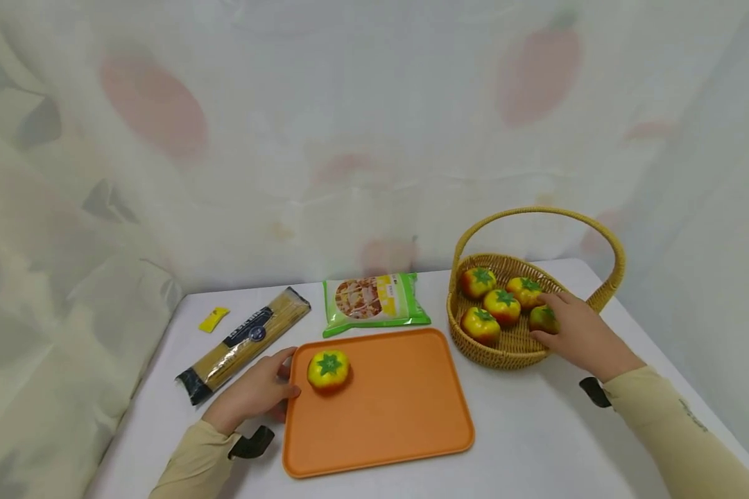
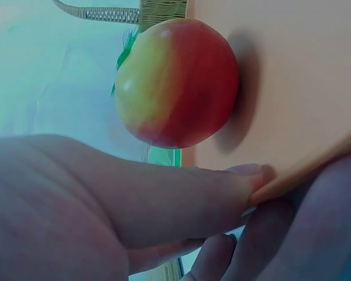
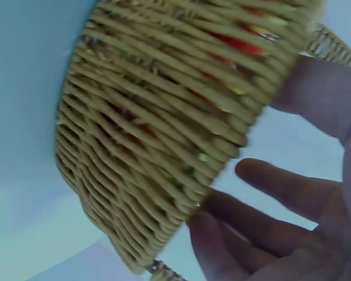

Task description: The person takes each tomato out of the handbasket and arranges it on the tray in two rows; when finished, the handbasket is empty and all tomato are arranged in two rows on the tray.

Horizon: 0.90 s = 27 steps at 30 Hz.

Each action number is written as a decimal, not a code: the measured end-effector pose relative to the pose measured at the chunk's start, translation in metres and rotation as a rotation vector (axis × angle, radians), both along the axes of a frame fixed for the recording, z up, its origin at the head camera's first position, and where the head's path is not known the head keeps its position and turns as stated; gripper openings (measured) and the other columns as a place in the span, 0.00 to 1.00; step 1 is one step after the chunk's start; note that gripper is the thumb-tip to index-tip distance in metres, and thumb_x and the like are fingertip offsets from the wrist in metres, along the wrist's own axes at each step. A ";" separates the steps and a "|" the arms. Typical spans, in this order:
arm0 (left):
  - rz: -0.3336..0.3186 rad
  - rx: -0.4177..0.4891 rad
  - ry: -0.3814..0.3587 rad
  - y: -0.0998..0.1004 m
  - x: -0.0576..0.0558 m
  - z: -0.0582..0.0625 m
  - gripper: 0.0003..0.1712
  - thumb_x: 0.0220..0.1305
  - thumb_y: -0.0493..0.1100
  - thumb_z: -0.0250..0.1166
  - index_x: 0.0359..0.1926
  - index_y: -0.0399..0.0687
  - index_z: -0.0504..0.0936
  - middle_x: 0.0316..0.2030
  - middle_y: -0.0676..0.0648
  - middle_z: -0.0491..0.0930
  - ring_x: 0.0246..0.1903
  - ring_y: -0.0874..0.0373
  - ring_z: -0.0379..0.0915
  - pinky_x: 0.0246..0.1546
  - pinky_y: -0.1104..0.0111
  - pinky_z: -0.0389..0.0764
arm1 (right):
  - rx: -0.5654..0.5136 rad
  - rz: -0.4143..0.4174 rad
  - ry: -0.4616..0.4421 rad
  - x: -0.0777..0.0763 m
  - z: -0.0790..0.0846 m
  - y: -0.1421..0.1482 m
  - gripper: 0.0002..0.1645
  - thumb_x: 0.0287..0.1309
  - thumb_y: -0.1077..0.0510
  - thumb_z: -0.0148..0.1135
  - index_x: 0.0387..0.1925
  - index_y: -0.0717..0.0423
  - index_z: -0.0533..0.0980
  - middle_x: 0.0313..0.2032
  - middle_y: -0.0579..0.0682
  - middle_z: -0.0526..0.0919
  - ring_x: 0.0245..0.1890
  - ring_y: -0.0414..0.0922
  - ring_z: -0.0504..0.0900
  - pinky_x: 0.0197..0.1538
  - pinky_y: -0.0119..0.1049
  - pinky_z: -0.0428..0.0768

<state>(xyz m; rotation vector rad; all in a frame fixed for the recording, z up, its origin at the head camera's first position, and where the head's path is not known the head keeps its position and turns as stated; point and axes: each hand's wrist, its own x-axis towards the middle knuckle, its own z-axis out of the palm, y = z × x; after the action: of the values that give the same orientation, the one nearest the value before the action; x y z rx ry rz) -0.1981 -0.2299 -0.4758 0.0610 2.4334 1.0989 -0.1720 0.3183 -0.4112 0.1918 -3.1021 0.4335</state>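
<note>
My left hand (image 1: 259, 388) pinches the left rim of an orange tray (image 1: 393, 402), thumb on top and fingers underneath, as the left wrist view shows. On the tray near that thumb sits a yellow-and-red tomato-like fruit (image 1: 328, 370) with a green leafy top. My right hand (image 1: 583, 336) reaches over the right side of a wicker basket (image 1: 502, 359), fingers spread about a greener fruit (image 1: 541, 319). In the right wrist view the basket's woven wall (image 3: 146, 129) hides that fruit, so contact cannot be made out. Several similar fruits (image 1: 501, 307) lie in the basket.
A pack of spaghetti (image 1: 250, 339) lies left of the tray, with a small yellow packet (image 1: 213, 319) beyond it. Behind the tray is a green-and-white food bag (image 1: 374, 303). The basket's tall handle (image 1: 539, 210) arches above the fruits. A fabric curtain (image 1: 362, 138) hangs behind the white table.
</note>
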 end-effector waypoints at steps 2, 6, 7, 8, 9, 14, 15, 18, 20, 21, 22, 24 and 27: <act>0.004 0.006 -0.002 0.000 0.000 0.000 0.49 0.67 0.33 0.73 0.83 0.42 0.60 0.58 0.34 0.82 0.28 0.51 0.85 0.26 0.58 0.91 | 0.014 -0.008 -0.008 -0.003 -0.003 0.001 0.42 0.66 0.52 0.75 0.68 0.77 0.70 0.65 0.80 0.73 0.63 0.77 0.75 0.64 0.73 0.78; 0.011 0.014 -0.002 0.000 0.001 0.000 0.48 0.67 0.32 0.73 0.83 0.42 0.60 0.58 0.34 0.82 0.31 0.52 0.86 0.27 0.58 0.91 | 0.037 -0.021 -0.021 -0.008 -0.008 0.002 0.39 0.65 0.55 0.75 0.65 0.79 0.71 0.61 0.81 0.75 0.59 0.75 0.78 0.60 0.70 0.82; 0.013 0.016 -0.004 0.000 0.001 0.000 0.48 0.67 0.32 0.72 0.83 0.43 0.60 0.58 0.35 0.82 0.31 0.52 0.86 0.27 0.58 0.91 | 0.040 -0.026 -0.027 -0.009 -0.009 0.002 0.39 0.64 0.55 0.75 0.65 0.79 0.71 0.61 0.81 0.75 0.58 0.75 0.78 0.60 0.70 0.82; 0.015 0.018 -0.006 0.000 0.001 0.000 0.48 0.67 0.32 0.72 0.83 0.43 0.60 0.58 0.35 0.82 0.31 0.52 0.86 0.27 0.58 0.91 | 0.043 -0.032 -0.032 -0.010 -0.010 0.002 0.39 0.64 0.56 0.75 0.65 0.80 0.71 0.60 0.82 0.75 0.58 0.75 0.78 0.60 0.70 0.82; 0.018 0.022 -0.008 0.000 0.002 0.000 0.48 0.67 0.32 0.72 0.83 0.43 0.60 0.58 0.35 0.82 0.31 0.52 0.86 0.27 0.58 0.91 | 0.045 -0.037 -0.035 -0.011 -0.011 0.002 0.39 0.64 0.56 0.75 0.64 0.80 0.71 0.60 0.82 0.75 0.58 0.76 0.78 0.60 0.70 0.81; 0.022 0.037 -0.009 0.001 0.002 0.000 0.48 0.67 0.32 0.73 0.83 0.43 0.61 0.57 0.35 0.82 0.30 0.51 0.86 0.27 0.57 0.91 | 0.050 -0.058 -0.048 -0.012 -0.010 0.002 0.39 0.63 0.58 0.76 0.63 0.82 0.71 0.60 0.84 0.74 0.59 0.77 0.76 0.61 0.71 0.80; 0.022 0.040 -0.009 0.001 0.002 0.000 0.48 0.67 0.32 0.73 0.83 0.43 0.61 0.58 0.35 0.82 0.30 0.51 0.86 0.27 0.57 0.91 | 0.053 -0.058 -0.047 -0.013 -0.011 0.003 0.39 0.63 0.58 0.76 0.63 0.82 0.71 0.60 0.84 0.74 0.58 0.77 0.77 0.60 0.71 0.80; 0.022 0.046 -0.009 0.000 0.002 0.000 0.48 0.66 0.32 0.73 0.83 0.44 0.61 0.57 0.35 0.82 0.29 0.51 0.86 0.26 0.57 0.91 | 0.075 -0.050 -0.032 -0.013 -0.012 0.003 0.36 0.63 0.59 0.76 0.61 0.82 0.72 0.57 0.82 0.77 0.56 0.76 0.79 0.58 0.70 0.82; 0.020 0.052 -0.011 0.000 0.002 0.000 0.48 0.66 0.32 0.73 0.83 0.44 0.61 0.57 0.35 0.82 0.29 0.51 0.86 0.26 0.57 0.91 | 0.092 -0.040 -0.014 -0.014 -0.012 0.003 0.34 0.62 0.60 0.76 0.59 0.82 0.73 0.54 0.81 0.79 0.53 0.75 0.80 0.56 0.69 0.83; 0.018 0.052 -0.010 0.000 0.002 -0.001 0.48 0.66 0.32 0.73 0.83 0.44 0.61 0.57 0.35 0.82 0.29 0.51 0.86 0.26 0.57 0.91 | 0.097 -0.033 -0.002 -0.014 -0.013 0.003 0.33 0.62 0.61 0.75 0.58 0.81 0.74 0.52 0.80 0.79 0.52 0.74 0.81 0.55 0.68 0.83; 0.020 0.052 -0.010 -0.001 0.002 -0.001 0.48 0.66 0.32 0.73 0.83 0.44 0.61 0.57 0.35 0.82 0.29 0.51 0.86 0.26 0.58 0.91 | 0.101 -0.027 0.006 -0.014 -0.013 0.003 0.31 0.62 0.61 0.75 0.57 0.81 0.74 0.51 0.79 0.80 0.50 0.73 0.81 0.54 0.67 0.83; 0.025 0.048 -0.010 -0.001 0.002 -0.002 0.48 0.66 0.32 0.73 0.83 0.44 0.61 0.58 0.35 0.82 0.29 0.51 0.86 0.26 0.58 0.91 | 0.101 -0.023 0.016 -0.013 -0.013 0.003 0.30 0.62 0.61 0.75 0.56 0.80 0.75 0.50 0.78 0.80 0.49 0.71 0.82 0.53 0.66 0.84; 0.029 0.040 -0.012 -0.002 0.002 -0.002 0.48 0.66 0.33 0.73 0.83 0.45 0.62 0.58 0.35 0.82 0.29 0.51 0.85 0.26 0.59 0.91 | 0.094 -0.026 0.017 -0.011 -0.011 0.002 0.30 0.62 0.60 0.76 0.56 0.79 0.75 0.50 0.77 0.80 0.48 0.72 0.82 0.52 0.67 0.84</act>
<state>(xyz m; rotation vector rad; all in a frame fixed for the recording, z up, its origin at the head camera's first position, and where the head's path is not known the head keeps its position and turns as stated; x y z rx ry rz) -0.1963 -0.2315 -0.4775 0.0317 2.4093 1.1577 -0.1834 0.3199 -0.4226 0.1544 -3.1069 0.2842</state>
